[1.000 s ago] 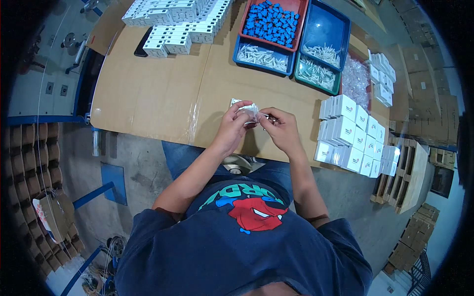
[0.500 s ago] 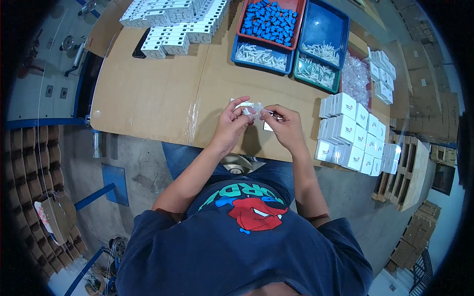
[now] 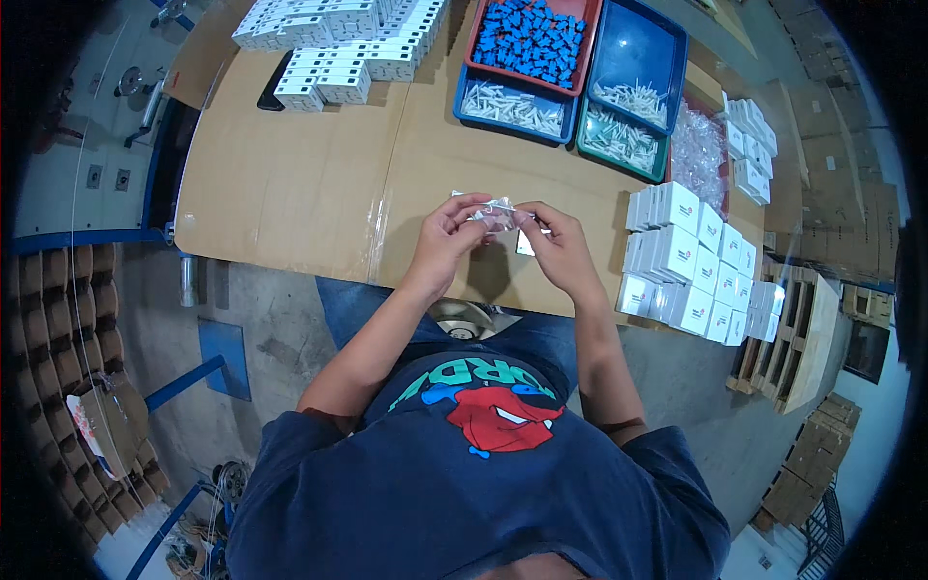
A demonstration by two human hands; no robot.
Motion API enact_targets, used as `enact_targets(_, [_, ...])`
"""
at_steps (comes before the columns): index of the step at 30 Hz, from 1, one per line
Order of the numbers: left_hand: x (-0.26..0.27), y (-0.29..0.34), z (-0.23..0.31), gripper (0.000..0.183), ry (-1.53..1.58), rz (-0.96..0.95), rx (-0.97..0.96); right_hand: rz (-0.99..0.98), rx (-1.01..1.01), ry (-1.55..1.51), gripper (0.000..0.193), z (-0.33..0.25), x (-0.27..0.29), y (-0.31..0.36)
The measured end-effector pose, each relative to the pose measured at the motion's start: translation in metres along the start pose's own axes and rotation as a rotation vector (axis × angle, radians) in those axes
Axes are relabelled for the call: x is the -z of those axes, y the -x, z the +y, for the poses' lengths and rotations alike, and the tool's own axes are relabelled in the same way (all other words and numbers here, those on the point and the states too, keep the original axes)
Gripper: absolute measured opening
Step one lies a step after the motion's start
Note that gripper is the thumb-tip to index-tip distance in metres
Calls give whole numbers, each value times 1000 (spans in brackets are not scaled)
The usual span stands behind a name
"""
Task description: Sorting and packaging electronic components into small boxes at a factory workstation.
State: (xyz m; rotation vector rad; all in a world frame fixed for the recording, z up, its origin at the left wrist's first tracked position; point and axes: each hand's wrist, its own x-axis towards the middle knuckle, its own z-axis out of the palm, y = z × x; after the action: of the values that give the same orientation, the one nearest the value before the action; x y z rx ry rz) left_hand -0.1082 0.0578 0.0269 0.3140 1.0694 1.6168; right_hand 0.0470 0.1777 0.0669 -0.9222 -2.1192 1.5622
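Above a cardboard tabletop (image 3: 290, 174), left hand (image 3: 445, 242) and right hand (image 3: 560, 249), fingers (image 3: 468, 200) pinching clear plastic (image 3: 501, 214)

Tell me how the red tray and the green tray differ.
The red tray holds blue pieces; the green tray holds slim white pieces.
The red tray overlaps one blue tray; the green tray is overlapped by another blue tray.
Both are shallow and hold many small loose pieces.

Green lettering (image 3: 474, 374) on shirt (image 3: 464, 507) (partly hidden)
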Motion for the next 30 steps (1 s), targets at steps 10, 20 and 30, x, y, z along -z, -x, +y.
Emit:
enact_targets(10, [4, 0, 0, 23, -78, 83, 40, -5, 14, -40, 22, -5, -3, -3])
enact_targets(20, [7, -5, -9, 22, -308, -37, -49, 210, -68, -162, 22, 8, -18, 1])
enact_targets(30, [7, -4, -7, 20, -408, -10, -91, 171, -74, -71, 17, 4, -14, 0])
